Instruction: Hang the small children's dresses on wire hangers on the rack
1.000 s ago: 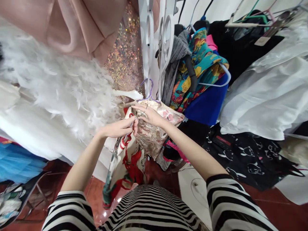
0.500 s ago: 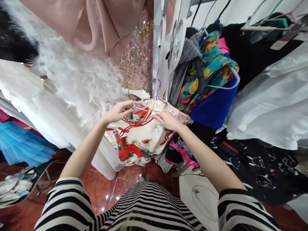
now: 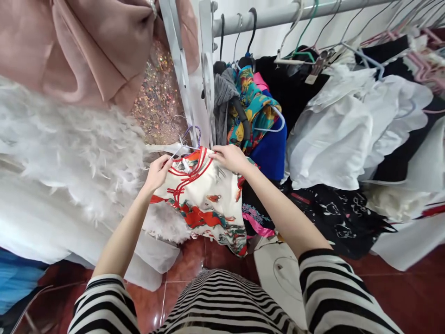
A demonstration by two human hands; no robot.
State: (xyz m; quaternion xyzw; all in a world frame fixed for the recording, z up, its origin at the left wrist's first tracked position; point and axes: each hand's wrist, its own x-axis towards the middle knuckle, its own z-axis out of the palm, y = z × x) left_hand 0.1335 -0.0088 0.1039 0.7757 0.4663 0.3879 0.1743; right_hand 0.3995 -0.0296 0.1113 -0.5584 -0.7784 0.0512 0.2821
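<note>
Cream cloth with red piping: the printed garment (image 3: 203, 192) hangs mid-frame between both hands, front facing up, hem loose above the red tiled floor (image 3: 189, 260). Left hand (image 3: 159, 172), left of centre: fingers pinched tight on one arm of the thin pale hanger (image 3: 177, 152), probably to steady it in the neck opening. Right hand (image 3: 231, 158), just right of centre: fingers closed on the cloth beside the collar, likely so the shoulder doesn't slip and the neckline stays spread. Can't tell if the hanger's other arm sits under that pinch. Grips are on opposite sides of the neck, so the load looks shared and the front drapes fairly flat. Purple hook (image 3: 198, 131) just behind. Upper right: rail (image 3: 274, 17) takes the hooks, keeping clothes upright. Left side: white feathery garment (image 3: 69, 144) crowds the left hand; tight working room, I'd say.
</note>
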